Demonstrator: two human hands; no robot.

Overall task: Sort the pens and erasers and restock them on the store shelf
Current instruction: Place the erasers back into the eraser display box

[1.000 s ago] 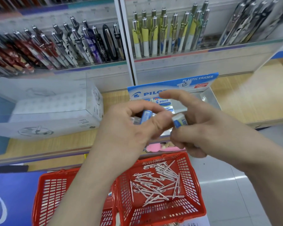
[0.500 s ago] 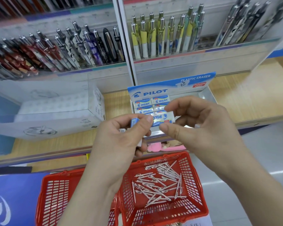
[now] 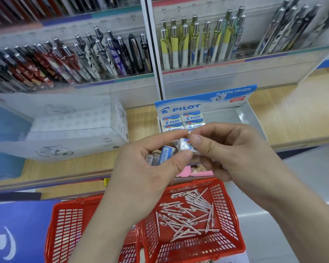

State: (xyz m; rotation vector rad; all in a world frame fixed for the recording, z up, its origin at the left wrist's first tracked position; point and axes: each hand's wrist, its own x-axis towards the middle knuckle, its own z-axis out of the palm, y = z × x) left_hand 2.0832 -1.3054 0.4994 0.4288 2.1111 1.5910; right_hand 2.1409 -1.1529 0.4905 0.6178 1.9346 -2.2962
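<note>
My left hand [image 3: 141, 173] grips a small stack of blue-and-white erasers [image 3: 163, 155] in front of the shelf. My right hand [image 3: 234, 154] pinches one eraser [image 3: 186, 146] between thumb and fingers, right beside that stack. Just behind the hands stands the blue Pilot eraser display box [image 3: 207, 99] with several erasers [image 3: 180, 120] laid in its left end. A red basket [image 3: 228, 215] below holds several pale pink pens [image 3: 186, 215].
A second red basket [image 3: 65, 224] sits to the left. A white carton [image 3: 74, 133] lies on the wooden shelf [image 3: 292, 114]. Racks of upright pens [image 3: 198, 42] fill the tiers behind. Pink items [image 3: 186, 171] lie under the hands.
My right hand laid an eraser in the display box, then came back to my left hand and now pinches another eraser from the stack.
</note>
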